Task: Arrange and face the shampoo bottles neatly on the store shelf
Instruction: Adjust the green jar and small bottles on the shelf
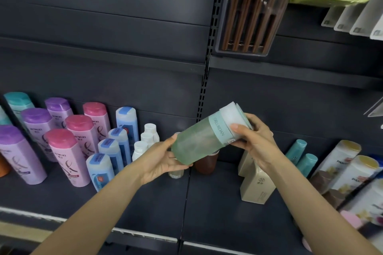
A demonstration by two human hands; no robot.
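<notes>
Open dark shelf (145,198) floor across the lower middle of the frame, between the blue bottles (103,163) at left and the gold boxes (257,184) at right. Blocked farther back by small white bottles (145,141) and a brown bottle (206,163) at centre. Hemmed at far left by pink bottles (68,157) and purple bottles (18,151) in rows. Crowded at lower right by white bottles with yellow caps (350,163) and teal bottles (304,159). Clear back panel above, upper left.
</notes>
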